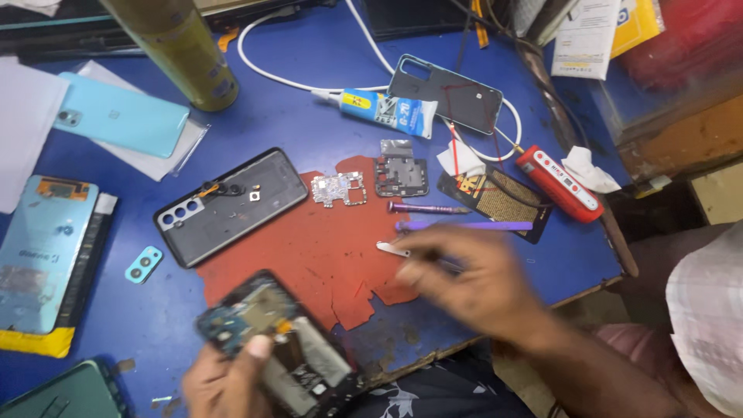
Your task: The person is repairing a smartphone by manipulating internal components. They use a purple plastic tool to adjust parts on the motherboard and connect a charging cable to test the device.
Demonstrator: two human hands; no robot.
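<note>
At the bottom of the frame, the left hand (224,379) grips the open phone (282,348). The blurry right hand (472,282) pinches a small tool beside the little white tray (393,248). Best to hold the phone steady and move slowly.

**Body in view: two bare hands, one forearm**

Left hand (224,379) bare: no glove, ring or watch visible. Right hand (472,282) bare too, motion-blurred, so fine detail is unreadable. Right forearm (588,371) uncovered, no sleeve on the visible part. Pale checked cloth (708,325) at right edge (probably clothing, can't tell which garment). Pinkish fabric (627,340) beneath it.
</note>
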